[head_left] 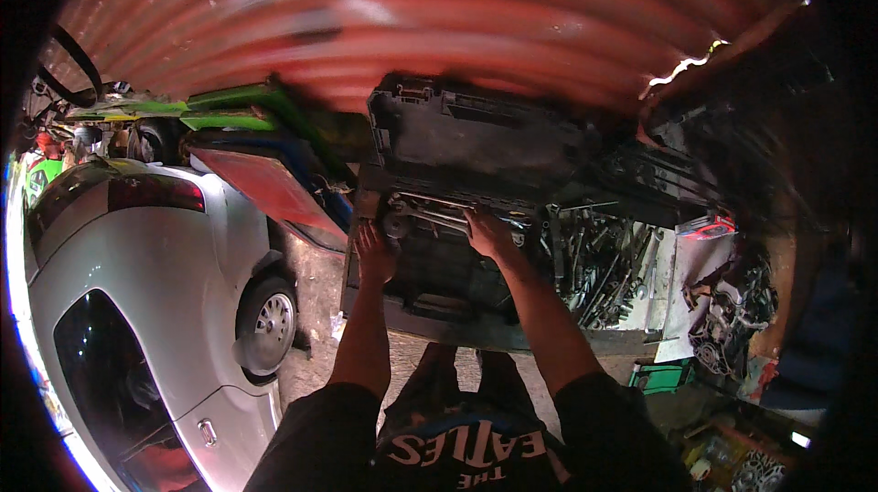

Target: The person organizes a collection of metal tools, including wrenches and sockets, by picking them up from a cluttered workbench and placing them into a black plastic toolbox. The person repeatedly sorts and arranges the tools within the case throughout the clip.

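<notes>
A black plastic toolbox [439, 304] lies open in front of me, its raised lid [485, 140] leaning back toward the wall. Inside, near the hinge side, are several long metal wrenches [430, 214] and a dark round part [396, 223]. My left hand [374, 255] rests at the box's left edge, fingers stretched out, holding nothing that shows. At the right end of the wrenches, my right hand [490, 233] has its fingers curled round one of them. Its fingertips are partly hidden, and the box's dark interior is hard to make out.
Right of the box lies a heap of loose wrenches and hand tools [604, 263]. Beyond it sits a greasy metal engine part [732, 314]. A silver car [165, 245] stands close on the left, near leaning panels [274, 186]. A red corrugated wall [439, 16] rises behind.
</notes>
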